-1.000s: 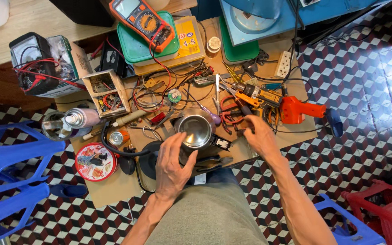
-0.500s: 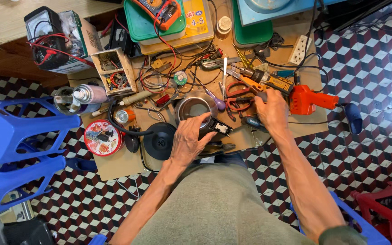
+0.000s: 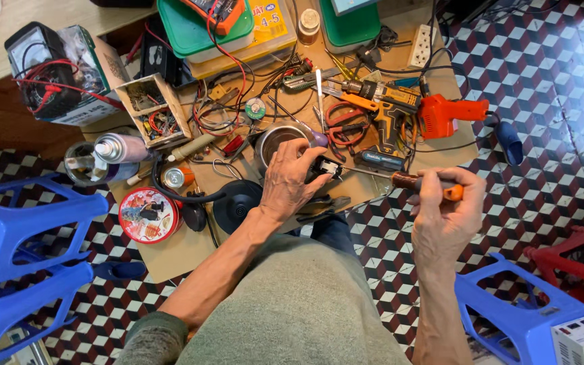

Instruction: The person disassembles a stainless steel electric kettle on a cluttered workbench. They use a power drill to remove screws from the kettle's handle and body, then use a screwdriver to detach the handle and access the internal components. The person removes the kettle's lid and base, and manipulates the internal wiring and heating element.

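Observation:
My left hand [image 3: 288,179] closes on a small black and white part [image 3: 326,167] just below a round metal bowl [image 3: 275,140]. My right hand [image 3: 444,209] grips a screwdriver [image 3: 417,182] by its brown and orange handle. Its thin shaft runs left, with the tip at the small part. Both hands hover over a cardboard sheet [image 3: 170,253] spread on the floor, in front of my lap.
Tools crowd the cardboard: a cordless drill [image 3: 383,108], an orange power tool [image 3: 444,115], red pliers [image 3: 343,122], a spray can [image 3: 119,147], a round tin [image 3: 149,215], a wooden parts box [image 3: 153,111], a black round base [image 3: 241,203]. Blue plastic stools [image 3: 15,230] stand left and lower right [image 3: 522,311].
My right hand has picked up the screwdriver and drawn back to the right, pointing its tip at the small part. My left hand stays on that part. The view moved closer.

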